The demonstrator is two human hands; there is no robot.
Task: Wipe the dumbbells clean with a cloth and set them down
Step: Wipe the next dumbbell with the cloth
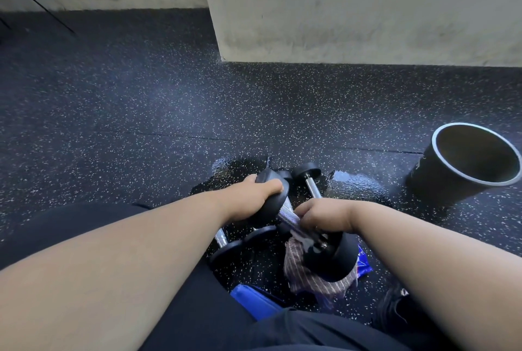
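- The left hand curls over the far rubber head of the held dumbbell, gripping it and keeping the bar tilted above the floor, not resting on it.
- The right hand closes round the knurled steel handle with the striped cloth pinched against it; the rest of the cloth hangs down under the near head.
- To do this step well, I judge the left hand should hold the head steady while the right slides and twists the cloth along the whole handle, then works round each head, turning to a dry fold as it goes.
- Setting down calls for care: the weight looks heavy, so lowering it gently beside the others seems wiser than dropping it.
- Two more dumbbells lie on the floor just under and beyond the hands, one beyond them, one below the left wrist.
- The floor is dark speckled rubber, with a wet, glossy patch around the dumbbells; slipping is a risk there.
- A black bucket stands open near the floor's right edge, and something blue lies near the knees.
- A pale wall rises at the floor's far edge.
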